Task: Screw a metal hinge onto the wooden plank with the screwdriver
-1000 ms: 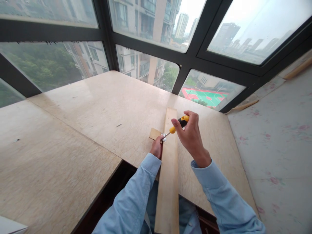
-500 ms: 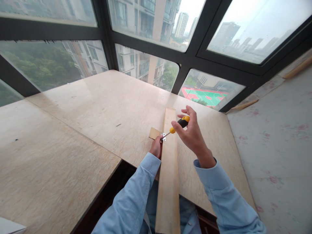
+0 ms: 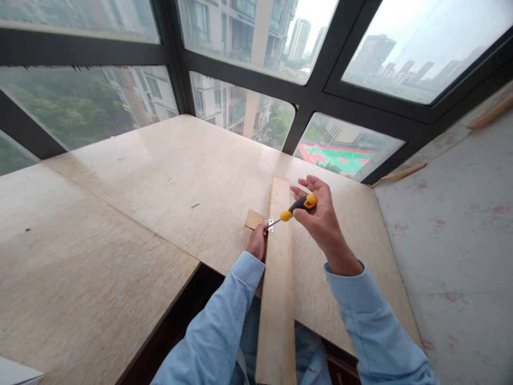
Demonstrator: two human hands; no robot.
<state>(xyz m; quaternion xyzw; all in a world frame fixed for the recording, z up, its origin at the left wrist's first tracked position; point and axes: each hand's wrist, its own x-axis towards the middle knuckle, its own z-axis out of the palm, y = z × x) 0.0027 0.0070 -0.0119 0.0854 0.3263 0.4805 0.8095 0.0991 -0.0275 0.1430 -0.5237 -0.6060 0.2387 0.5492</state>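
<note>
A long pale wooden board [image 3: 277,289] runs from my lap onto the light marbled ledge. A small silver metal hinge [image 3: 270,225] lies on its left edge, joining a small wooden block [image 3: 254,218] that sticks out leftward. My left hand [image 3: 257,241] is closed at the block and hinge, thumb near the screwdriver's tip; its other fingers are mostly hidden. The yellow and black screwdriver [image 3: 298,207] slants down to the hinge. Its handle rests between the thumb and palm of my right hand [image 3: 323,219], whose other fingers are loosely extended.
The marbled ledge [image 3: 160,171] spreads to the left, with a thin screw or nail [image 3: 195,205] and a small dark bit [image 3: 27,230] on it. Dark-framed windows [image 3: 240,64] close off the back. A flowered wall [image 3: 449,240] stands at the right. A white corner [image 3: 18,371] shows lower left.
My right hand has shifted slightly right and turned, its fingers looser around the screwdriver's handle. The handle has moved a little right with it. My left hand and the board stay put.
</note>
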